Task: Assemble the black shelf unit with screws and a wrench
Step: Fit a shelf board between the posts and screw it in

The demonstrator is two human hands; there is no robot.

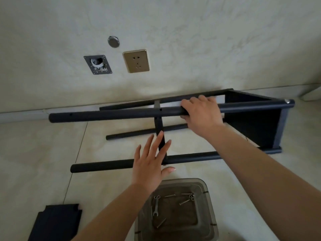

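Two hands at shelf frame [251, 122], right hand [201, 113] gripping upper pole [112, 114], left hand [151, 162] flat, screw tub [206, 190] near.

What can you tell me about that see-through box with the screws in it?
The clear box sits on the pale floor, at the bottom of the picture, just in front of the black shelf frame. It looks like smoky, see-through plastic with rounded corners and no lid on. Inside lie several silver screws scattered about and a small flat metal wrench. The left arm passes over its corner; neither hand holds it.
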